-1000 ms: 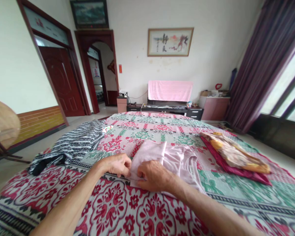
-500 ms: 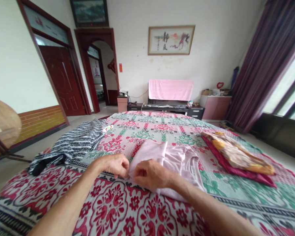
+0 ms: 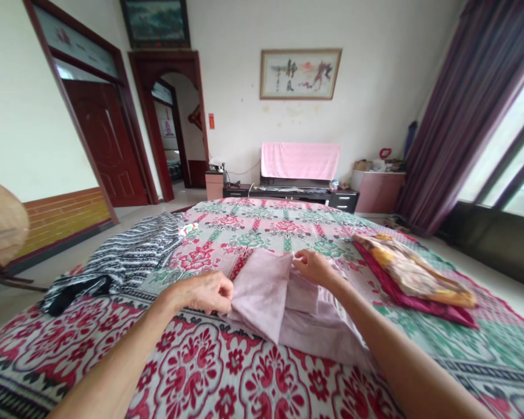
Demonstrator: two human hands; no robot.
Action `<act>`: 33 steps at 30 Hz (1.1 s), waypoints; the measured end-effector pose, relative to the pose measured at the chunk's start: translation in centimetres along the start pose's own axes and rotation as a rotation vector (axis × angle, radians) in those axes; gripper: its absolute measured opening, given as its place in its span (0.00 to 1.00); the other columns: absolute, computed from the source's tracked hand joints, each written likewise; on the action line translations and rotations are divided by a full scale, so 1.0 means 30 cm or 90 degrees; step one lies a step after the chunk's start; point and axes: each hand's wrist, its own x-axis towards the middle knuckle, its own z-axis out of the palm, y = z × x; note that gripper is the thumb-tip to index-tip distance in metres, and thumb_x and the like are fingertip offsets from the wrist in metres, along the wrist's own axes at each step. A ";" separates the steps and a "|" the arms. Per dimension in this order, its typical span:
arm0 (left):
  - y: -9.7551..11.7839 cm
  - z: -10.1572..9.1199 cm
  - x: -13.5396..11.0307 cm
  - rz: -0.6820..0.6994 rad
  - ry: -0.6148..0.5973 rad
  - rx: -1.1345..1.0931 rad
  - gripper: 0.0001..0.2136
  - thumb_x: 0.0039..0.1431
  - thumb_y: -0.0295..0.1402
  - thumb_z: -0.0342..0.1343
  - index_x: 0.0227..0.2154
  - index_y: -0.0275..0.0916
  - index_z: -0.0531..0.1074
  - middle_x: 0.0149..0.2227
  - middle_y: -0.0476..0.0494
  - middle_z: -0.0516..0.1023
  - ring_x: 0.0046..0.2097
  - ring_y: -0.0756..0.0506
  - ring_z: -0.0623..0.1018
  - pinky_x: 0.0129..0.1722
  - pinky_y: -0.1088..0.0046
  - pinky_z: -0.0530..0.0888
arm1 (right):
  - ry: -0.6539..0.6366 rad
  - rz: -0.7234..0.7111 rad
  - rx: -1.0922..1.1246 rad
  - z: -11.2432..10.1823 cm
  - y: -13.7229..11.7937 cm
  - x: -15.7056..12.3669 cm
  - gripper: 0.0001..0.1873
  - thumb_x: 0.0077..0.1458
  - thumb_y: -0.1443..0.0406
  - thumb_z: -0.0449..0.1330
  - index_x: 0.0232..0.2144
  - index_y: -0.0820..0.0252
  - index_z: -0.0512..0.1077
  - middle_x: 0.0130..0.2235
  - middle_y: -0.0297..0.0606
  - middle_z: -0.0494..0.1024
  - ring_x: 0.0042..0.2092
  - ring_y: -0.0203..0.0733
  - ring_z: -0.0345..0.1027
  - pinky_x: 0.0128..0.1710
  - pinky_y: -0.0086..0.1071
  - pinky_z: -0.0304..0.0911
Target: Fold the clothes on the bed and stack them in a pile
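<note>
A pale pink garment (image 3: pixel 262 291) lies partly folded on the patterned bedspread (image 3: pixel 192 361), with a flap turned over on its left side. My left hand (image 3: pixel 211 293) is closed at the left edge of the garment, its fingertips pinching the cloth. At the far edge of the folded flap, my right hand (image 3: pixel 312 266) pinches the cloth near its upper corner between thumb and fingers. The right part of the garment spreads loosely beneath my right forearm, which hides some of it.
A black-and-white striped cloth (image 3: pixel 126 250) lies crumpled on the left of the bed. Folded yellow-and-brown fabric (image 3: pixel 410 267) rests on a dark red one (image 3: pixel 388 285) to the right. Beyond the bed stands a low black cabinet (image 3: pixel 344 201) with a pink cloth (image 3: pixel 300 160) above it.
My right hand has moved from the near left edge of the garment to the far corner of the flap. My left hand stays at the left edge.
</note>
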 end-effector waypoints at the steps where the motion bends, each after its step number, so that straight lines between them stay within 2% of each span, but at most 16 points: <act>1: -0.001 -0.004 -0.005 -0.005 -0.006 -0.019 0.07 0.40 0.36 0.52 0.23 0.39 0.71 0.20 0.54 0.69 0.22 0.52 0.68 0.20 0.79 0.61 | -0.005 0.009 0.023 0.013 0.009 0.007 0.17 0.54 0.61 0.53 0.41 0.64 0.74 0.28 0.40 0.78 0.31 0.39 0.70 0.31 0.28 0.57; 4: 0.005 -0.006 -0.013 -0.024 -0.039 -0.024 0.09 0.40 0.38 0.54 0.23 0.39 0.72 0.19 0.53 0.68 0.21 0.51 0.68 0.19 0.79 0.62 | 0.001 0.008 0.077 0.048 0.007 0.016 0.23 0.55 0.58 0.52 0.50 0.64 0.69 0.26 0.37 0.77 0.30 0.39 0.70 0.33 0.29 0.59; 6: 0.012 -0.006 -0.015 -0.024 -0.053 -0.029 0.09 0.41 0.39 0.53 0.22 0.39 0.73 0.19 0.53 0.69 0.20 0.52 0.68 0.19 0.78 0.61 | 0.015 -0.003 0.093 0.066 -0.007 0.016 0.27 0.52 0.59 0.56 0.53 0.63 0.66 0.29 0.36 0.78 0.31 0.39 0.70 0.34 0.29 0.60; 10: 0.009 -0.014 -0.018 -0.046 -0.024 -0.054 0.10 0.43 0.39 0.51 0.17 0.38 0.70 0.17 0.51 0.69 0.19 0.51 0.69 0.19 0.78 0.61 | 0.045 -0.003 0.121 0.085 -0.020 0.019 0.24 0.47 0.65 0.58 0.49 0.61 0.69 0.32 0.36 0.78 0.32 0.38 0.69 0.34 0.28 0.60; 14: -0.017 -0.011 -0.007 -0.115 0.055 -0.022 0.14 0.44 0.43 0.52 0.14 0.38 0.66 0.13 0.51 0.66 0.19 0.49 0.70 0.18 0.78 0.61 | 0.077 -0.009 0.188 0.085 0.004 0.035 0.22 0.47 0.66 0.58 0.48 0.60 0.70 0.31 0.34 0.76 0.30 0.36 0.68 0.32 0.27 0.60; 16: -0.027 -0.005 0.003 -0.119 0.062 -0.025 0.16 0.45 0.46 0.51 0.15 0.38 0.66 0.14 0.50 0.68 0.19 0.49 0.71 0.19 0.77 0.61 | 0.075 -0.021 0.202 0.087 0.019 0.039 0.22 0.47 0.66 0.57 0.47 0.59 0.69 0.32 0.34 0.76 0.30 0.35 0.68 0.32 0.27 0.60; 19: -0.033 0.004 0.015 -0.112 0.031 -0.033 0.17 0.45 0.49 0.51 0.17 0.38 0.67 0.16 0.51 0.69 0.18 0.50 0.71 0.19 0.78 0.61 | 0.063 -0.039 0.151 0.097 0.028 0.033 0.22 0.47 0.67 0.57 0.47 0.59 0.69 0.33 0.35 0.76 0.31 0.36 0.69 0.33 0.27 0.60; 22: -0.032 0.008 0.020 -0.110 0.021 -0.033 0.15 0.43 0.47 0.53 0.17 0.38 0.67 0.17 0.51 0.70 0.18 0.51 0.71 0.19 0.79 0.61 | 0.052 -0.070 0.053 0.108 0.020 0.021 0.22 0.48 0.67 0.56 0.48 0.59 0.68 0.35 0.38 0.77 0.34 0.38 0.70 0.36 0.29 0.61; 27: -0.026 0.016 0.026 -0.120 0.032 -0.047 0.16 0.42 0.47 0.54 0.16 0.38 0.66 0.17 0.50 0.70 0.18 0.51 0.69 0.18 0.78 0.61 | 0.126 -0.064 -0.021 0.093 0.015 0.004 0.29 0.47 0.65 0.58 0.54 0.63 0.64 0.47 0.48 0.72 0.42 0.44 0.70 0.41 0.32 0.62; 30: -0.014 0.023 0.030 -0.138 0.018 -0.072 0.18 0.42 0.50 0.54 0.16 0.38 0.66 0.16 0.50 0.69 0.17 0.52 0.68 0.17 0.78 0.60 | 0.133 -0.103 -0.016 0.066 0.015 0.009 0.23 0.50 0.67 0.56 0.51 0.64 0.68 0.49 0.48 0.71 0.43 0.42 0.70 0.42 0.31 0.62; 33: 0.007 0.028 0.030 -0.149 0.001 -0.085 0.16 0.41 0.47 0.55 0.16 0.37 0.67 0.16 0.51 0.67 0.17 0.52 0.66 0.17 0.78 0.60 | 0.108 -0.178 -0.017 0.046 -0.018 0.041 0.18 0.51 0.72 0.52 0.44 0.61 0.72 0.46 0.43 0.74 0.42 0.40 0.70 0.45 0.30 0.62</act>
